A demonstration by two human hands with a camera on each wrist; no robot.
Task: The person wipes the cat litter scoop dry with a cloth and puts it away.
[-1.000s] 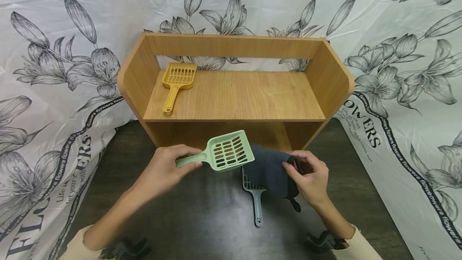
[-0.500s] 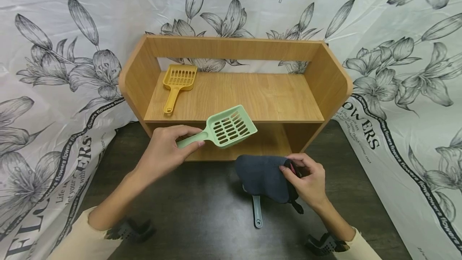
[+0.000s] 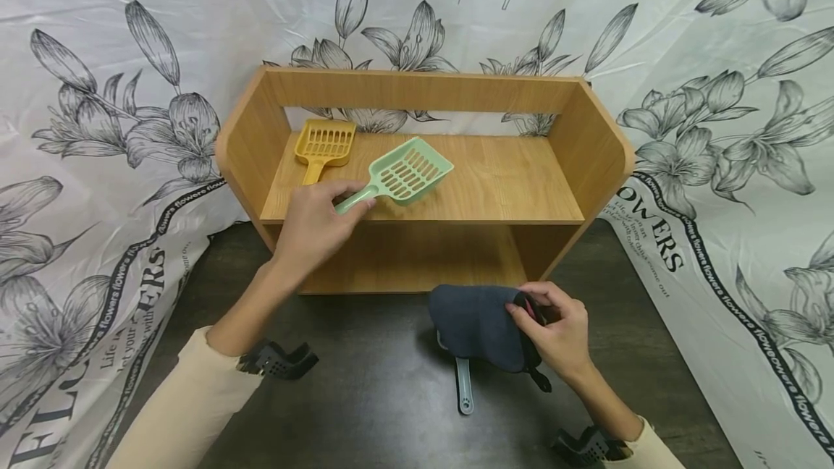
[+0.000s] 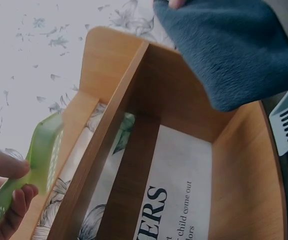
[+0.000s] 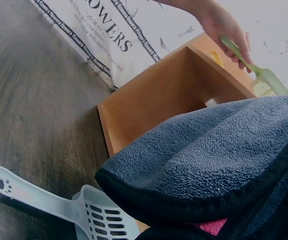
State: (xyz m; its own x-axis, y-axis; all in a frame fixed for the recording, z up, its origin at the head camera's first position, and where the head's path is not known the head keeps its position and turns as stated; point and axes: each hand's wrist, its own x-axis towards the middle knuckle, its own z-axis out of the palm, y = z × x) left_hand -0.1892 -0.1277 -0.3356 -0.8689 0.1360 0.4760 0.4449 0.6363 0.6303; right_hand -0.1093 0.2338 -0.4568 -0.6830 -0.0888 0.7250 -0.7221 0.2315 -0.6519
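My left hand (image 3: 322, 221) grips the handle of a light green litter scoop (image 3: 410, 171), its slotted head over the upper shelf board. In the left wrist view that green scoop (image 4: 41, 150) is seen edge-on. Pinched at one end by my right hand (image 3: 557, 324), a folded dark blue-grey cloth (image 3: 476, 324) hangs low over the table. Beneath the cloth lies a pale blue litter scoop (image 3: 464, 386); only its handle shows in the head view. The right wrist view shows part of the blue scoop's slotted head (image 5: 106, 220) and some pink inside the cloth.
A two-level wooden shelf (image 3: 417, 219) stands at the back of the dark table (image 3: 365, 382). On its upper board, at the left, lies a yellow litter scoop (image 3: 323, 147), its handle partly behind my left hand. Flower-printed sheeting (image 3: 98, 129) covers the wall and both sides.
My left hand has raised the green scoop from in front of the lower shelf to over the upper board. The cloth in my right hand has come down over more of the blue scoop.
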